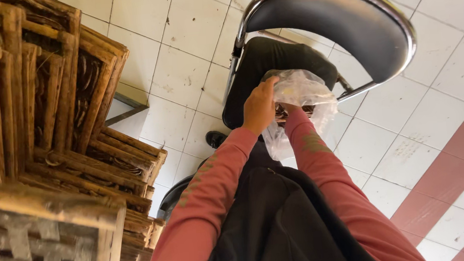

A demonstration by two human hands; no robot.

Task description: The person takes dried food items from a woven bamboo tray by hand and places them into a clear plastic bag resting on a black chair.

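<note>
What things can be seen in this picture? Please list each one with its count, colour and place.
plastic bag: one, clear and crinkled, on the chair seat, something dark inside
chair: one, black padded seat and back with a chrome frame, upper middle
woven trays: a stack, count unclear, brown wood and cane, left side
floor tiles: many, white, with reddish stripes at the right
shoe: one seen, black, on the floor beside the chair
apron: one, black, bottom middle
sleeves: two, salmon pink, from the bottom towards the bag
left hand: one, gripping the bag's top edge
right hand: one, mostly hidden inside the bag
</note>
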